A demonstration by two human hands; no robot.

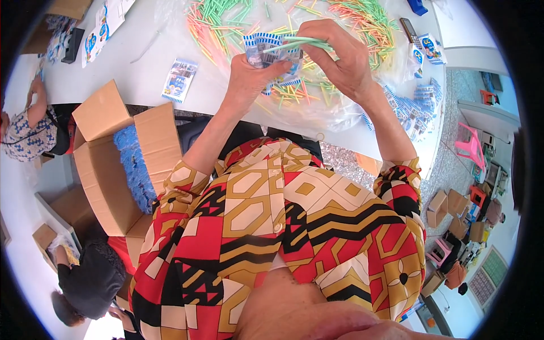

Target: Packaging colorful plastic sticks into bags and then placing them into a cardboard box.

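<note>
My left hand [247, 80] is closed on a small blue-and-white plastic packet [262, 52] and holds it over the table. From the right, my right hand [347, 62] pinches a few thin pale green sticks [300, 43]. Their far ends lie across the packet's upper part; whether they are inside it I cannot tell. Loose green, orange and yellow sticks [368, 21] are heaped on clear plastic sheeting behind and around both hands, with some scattered below the packet [289, 93].
Flat on the white table [150, 34] lies another packet [180, 79]; more packets [416, 110] pile at the right edge. An open cardboard box [105, 184] with blue contents stands at my left. Other people work at far left [31, 127] and lower left [93, 277].
</note>
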